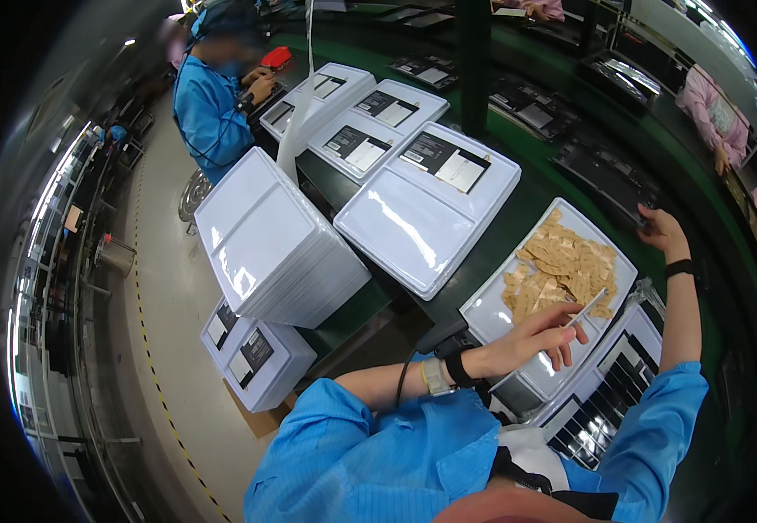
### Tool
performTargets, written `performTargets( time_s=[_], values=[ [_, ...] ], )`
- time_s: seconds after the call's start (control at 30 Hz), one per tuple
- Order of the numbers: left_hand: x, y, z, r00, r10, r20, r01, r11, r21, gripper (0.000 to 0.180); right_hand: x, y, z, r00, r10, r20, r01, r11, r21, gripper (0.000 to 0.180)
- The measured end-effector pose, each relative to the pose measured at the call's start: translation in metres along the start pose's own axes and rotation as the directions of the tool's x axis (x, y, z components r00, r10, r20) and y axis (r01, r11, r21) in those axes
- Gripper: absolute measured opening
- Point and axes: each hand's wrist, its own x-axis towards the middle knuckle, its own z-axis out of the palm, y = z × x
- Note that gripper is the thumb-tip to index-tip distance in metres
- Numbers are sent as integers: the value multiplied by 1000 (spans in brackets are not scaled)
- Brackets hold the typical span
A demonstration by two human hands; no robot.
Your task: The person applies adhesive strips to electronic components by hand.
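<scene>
My left hand [539, 338] holds a thin, pale stick-like tool [589, 307], its tip pointing up and away. Below that hand lies a white tray [487, 318] heaped with flat tan pieces [566, 261]. Farther right, my right hand [661, 231] has its fingers closed on the near corner of a flat black device casing [605, 179] on the green line. The fingertips at that corner are partly hidden. Close to my body, a second white tray [644, 324] holds several dark strips [600, 392].
Tall stacked white trays [282, 253] stand left of the bench. Beyond my left hand, another white tray [396, 231] carries a black-and-white battery pack [445, 161]. A co-worker in blue [213, 113] works at far left. More black casings [531, 109] lie along the line.
</scene>
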Motion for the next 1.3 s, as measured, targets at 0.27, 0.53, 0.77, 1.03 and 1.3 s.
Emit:
performTargets(
  time_s=[0.27,0.53,0.77,1.03,1.3],
  values=[
    [26,40,-29,997,78,-13,-72,969,235,74,-15,7,-69,991,-131,19,129,927,-353,42],
    [134,105,-64,929,371,3,-111,269,957,102,-99,-66,39,867,-460,190,489,717,-497,47],
    [227,105,-77,879,388,277,-202,-224,954,104,-204,-63,98,492,-816,304,826,327,-460,46],
    [312,4,-168,859,503,94,89,-328,941,108,-90,-48,-11,360,-932,-24,607,254,-753,54],
    [332,-107,-150,935,299,191,-82,-342,936,44,-9,55,-165,618,-734,-282,501,643,-579,60]
  ],
)
